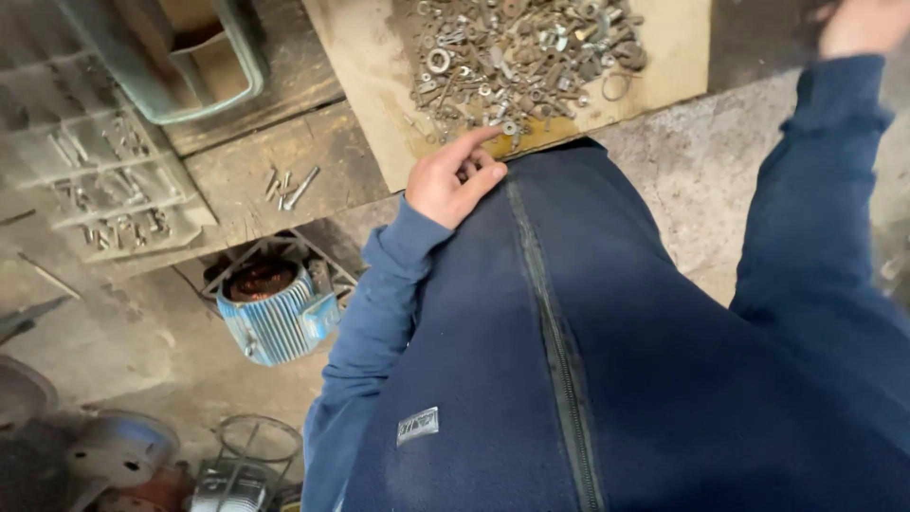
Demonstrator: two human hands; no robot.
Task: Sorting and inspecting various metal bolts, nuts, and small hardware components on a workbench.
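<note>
Head view, looking down the front of a dark blue zipped jacket [607, 379]. The left hand [455, 175] rests at the near edge of a pale wooden board [365, 76], its index finger stretched toward a heap of rusty washers, nuts and bolts [521, 57], the other fingers curled loosely inward; whether anything lies inside them cannot be told. The heap sits on the far middle of the board, its nearest pieces just beside the fingertip. The right hand [863, 24] is raised at the upper right corner, blurred and cut off by the frame, so its grasp cannot be read.

The board overhangs a worn, dark plank bench [275, 161], where a few loose bolts [289, 187] lie well apart from the heap. A grey compartment tray [95, 180] of small parts occupies the left, its contents too dim to make out. Below the bench edge stands a ribbed blue electric motor [275, 318] on a rough concrete floor [701, 171], with open floor to the right of the jacket. Round metal objects at lower left are partly cropped.
</note>
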